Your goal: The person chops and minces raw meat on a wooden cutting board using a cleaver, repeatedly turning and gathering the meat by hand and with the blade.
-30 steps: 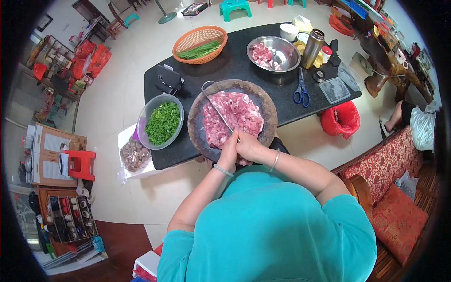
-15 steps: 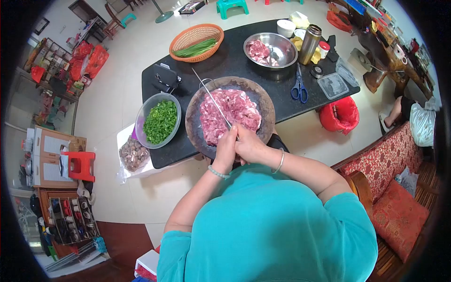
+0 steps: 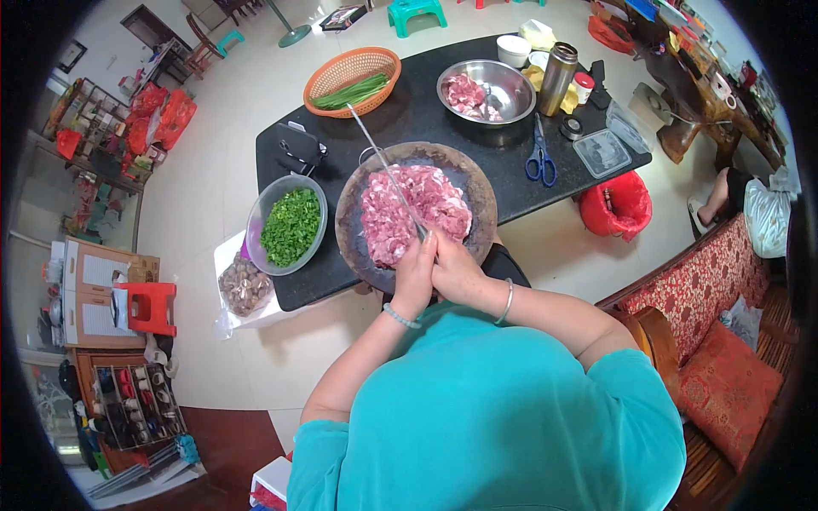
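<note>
Both my hands are closed together around the handle of a knife (image 3: pixel 383 162), whose blade points forward and to the left, seen nearly edge-on. My left hand (image 3: pixel 415 277) presses against my right hand (image 3: pixel 457 271); most of the handle is hidden inside them. Beneath the blade, a heap of chopped raw meat (image 3: pixel 388 223) covers much of a round chopping block (image 3: pixel 348 213). Whether the edge touches the meat, I cannot tell. To the left of the block stands a clear bowl of chopped greens (image 3: pixel 291 226).
The dark table (image 3: pixel 528 198) also bears an orange basket (image 3: pixel 375 61) with green stalks, a steel bowl (image 3: pixel 511 81) with meat pieces, blue-handled scissors (image 3: pixel 540 162), a metal flask (image 3: pixel 558 78) and a plastic container (image 3: pixel 601 153). A red bin (image 3: pixel 609 223) stands by its right edge.
The knife's far end has risen in view and more of the blade's face shows. My hands keep the same hold. The view has shifted slightly.
</note>
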Action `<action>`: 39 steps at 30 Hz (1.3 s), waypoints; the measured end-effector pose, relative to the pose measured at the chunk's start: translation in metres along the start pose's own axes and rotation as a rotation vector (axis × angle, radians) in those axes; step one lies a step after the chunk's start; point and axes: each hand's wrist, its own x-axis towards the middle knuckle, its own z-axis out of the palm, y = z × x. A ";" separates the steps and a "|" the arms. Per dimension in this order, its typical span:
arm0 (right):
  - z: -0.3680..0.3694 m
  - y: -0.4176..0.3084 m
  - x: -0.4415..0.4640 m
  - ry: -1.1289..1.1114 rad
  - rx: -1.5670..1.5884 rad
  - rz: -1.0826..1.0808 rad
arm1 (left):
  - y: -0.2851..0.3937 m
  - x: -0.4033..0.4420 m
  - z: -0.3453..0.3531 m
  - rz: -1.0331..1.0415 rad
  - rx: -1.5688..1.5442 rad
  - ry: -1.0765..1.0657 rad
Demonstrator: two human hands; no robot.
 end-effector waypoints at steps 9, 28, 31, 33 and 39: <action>-0.014 -0.011 -0.005 -0.031 0.004 0.197 | 0.028 0.004 0.006 -0.597 -0.325 -0.150; 0.003 0.002 0.015 -0.241 0.058 0.478 | -0.006 -0.008 -0.007 -0.924 -0.504 -0.149; -0.012 -0.040 0.007 -0.261 0.051 0.359 | 0.040 -0.001 -0.014 -0.766 -0.401 -0.093; -0.008 -0.038 0.004 -0.238 0.009 0.261 | 0.044 -0.002 -0.010 -0.634 -0.317 -0.038; 0.015 0.016 0.015 -0.278 -0.030 0.418 | -0.022 -0.020 -0.014 -0.945 -0.400 -0.110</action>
